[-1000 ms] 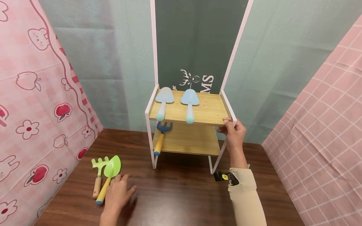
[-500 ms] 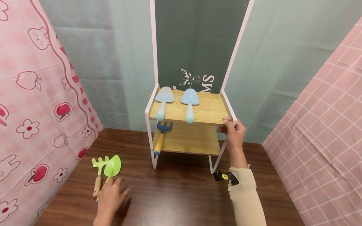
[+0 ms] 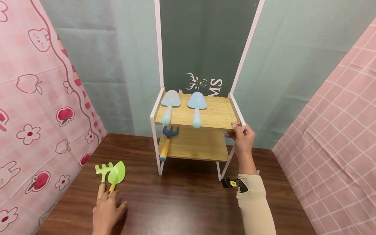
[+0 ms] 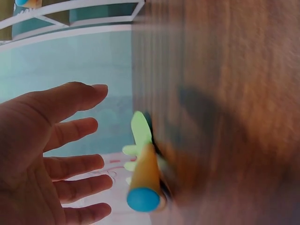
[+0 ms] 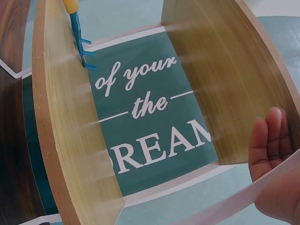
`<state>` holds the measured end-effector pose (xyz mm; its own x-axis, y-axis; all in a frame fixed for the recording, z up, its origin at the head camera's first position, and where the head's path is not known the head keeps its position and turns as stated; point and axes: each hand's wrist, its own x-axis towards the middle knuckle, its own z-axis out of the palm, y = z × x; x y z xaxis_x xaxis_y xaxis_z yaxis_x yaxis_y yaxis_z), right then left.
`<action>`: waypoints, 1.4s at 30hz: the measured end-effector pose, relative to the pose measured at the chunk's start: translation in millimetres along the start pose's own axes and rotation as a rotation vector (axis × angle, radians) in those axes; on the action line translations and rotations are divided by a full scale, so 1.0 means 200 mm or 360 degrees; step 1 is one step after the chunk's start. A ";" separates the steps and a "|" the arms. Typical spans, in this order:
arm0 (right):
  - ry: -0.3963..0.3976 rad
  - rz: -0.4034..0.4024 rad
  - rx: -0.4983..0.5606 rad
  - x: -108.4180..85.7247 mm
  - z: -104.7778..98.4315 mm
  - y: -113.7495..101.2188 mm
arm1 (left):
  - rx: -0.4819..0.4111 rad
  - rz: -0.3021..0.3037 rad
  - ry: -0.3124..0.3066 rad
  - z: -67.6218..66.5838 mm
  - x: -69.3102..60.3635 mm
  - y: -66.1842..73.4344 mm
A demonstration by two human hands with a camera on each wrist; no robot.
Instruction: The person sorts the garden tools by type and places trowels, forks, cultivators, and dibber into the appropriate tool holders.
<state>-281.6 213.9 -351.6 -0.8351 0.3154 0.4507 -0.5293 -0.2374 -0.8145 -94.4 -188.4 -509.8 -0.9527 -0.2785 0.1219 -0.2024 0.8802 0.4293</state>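
Note:
My left hand (image 3: 105,210) hovers over the handles of a green trowel (image 3: 117,173) and a green hand rake (image 3: 103,169) on the table. In the left wrist view its fingers are spread and apart from the trowel's yellow handle (image 4: 146,171). My right hand (image 3: 244,138) grips the front right corner of the upper board of a two-tier shelf (image 3: 217,112), with fingers under the board. Two pale blue trowels, a left one (image 3: 171,99) and a right one (image 3: 197,101), lie on that board. A blue hand rake (image 3: 165,147) with a yellow handle lies on the lower board.
The dark wooden table (image 3: 176,205) stretches in front of the shelf. Behind the shelf rises a dark green board (image 3: 205,39) with white lettering. A pink patterned cloth (image 3: 38,137) hangs at the left, and a pink checked one (image 3: 332,143) at the right.
My left hand has moved left and toward me, from beside the green trowel to over the two handles. The right hand keeps its grip on the shelf corner.

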 end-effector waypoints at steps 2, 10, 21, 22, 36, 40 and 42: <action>0.0003 -0.0001 0.0008 0.00 0.00 0.00 | -0.0023 -0.0032 -0.0030 0.00 0.00 -0.02; 0.0006 -0.0006 0.0034 0.00 0.00 0.01 | -0.0220 0.0014 0.0170 0.06 -0.03 -0.11; 0.0009 -0.0006 0.0041 0.01 0.00 0.01 | -0.0548 -0.0391 0.0298 0.08 -0.02 -0.18; 0.0012 -0.0005 0.0035 0.01 0.00 0.01 | -0.0567 -0.0433 0.0302 0.08 -0.02 -0.18; -0.0016 -0.0020 0.0005 0.00 0.00 0.01 | -0.0755 -0.0701 0.0326 0.09 -0.01 -0.24; -0.0018 -0.0021 0.0001 0.00 0.00 0.01 | -0.0810 -0.0855 0.0273 0.10 -0.02 -0.24; -0.0023 -0.0023 0.0002 0.00 0.00 0.01 | -0.0825 -0.0925 0.0241 0.11 -0.02 -0.24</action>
<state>-281.9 214.0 -352.7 -0.8295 0.3055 0.4675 -0.5414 -0.2341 -0.8075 -84.8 -221.6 -550.2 -0.6782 -0.7204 -0.1452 -0.4910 0.2972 0.8189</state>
